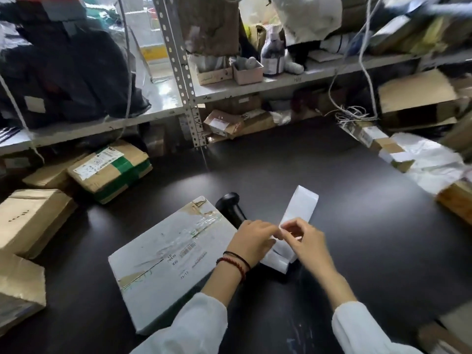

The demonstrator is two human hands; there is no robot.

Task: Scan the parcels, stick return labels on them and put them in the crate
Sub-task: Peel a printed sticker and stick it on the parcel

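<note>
Left hand point(251, 238) and right hand point(305, 242) pinch label strip point(299, 206) beside parcel point(166, 256).

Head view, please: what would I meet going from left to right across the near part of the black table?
Plain brown box → white parcel → black scanner → white label strip → brown parcel at the right edge.

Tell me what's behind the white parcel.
A black scanner, by the far right corner of the parcel. Its near end is hidden by the left hand, which with the right hand pinches a label strip.
</note>
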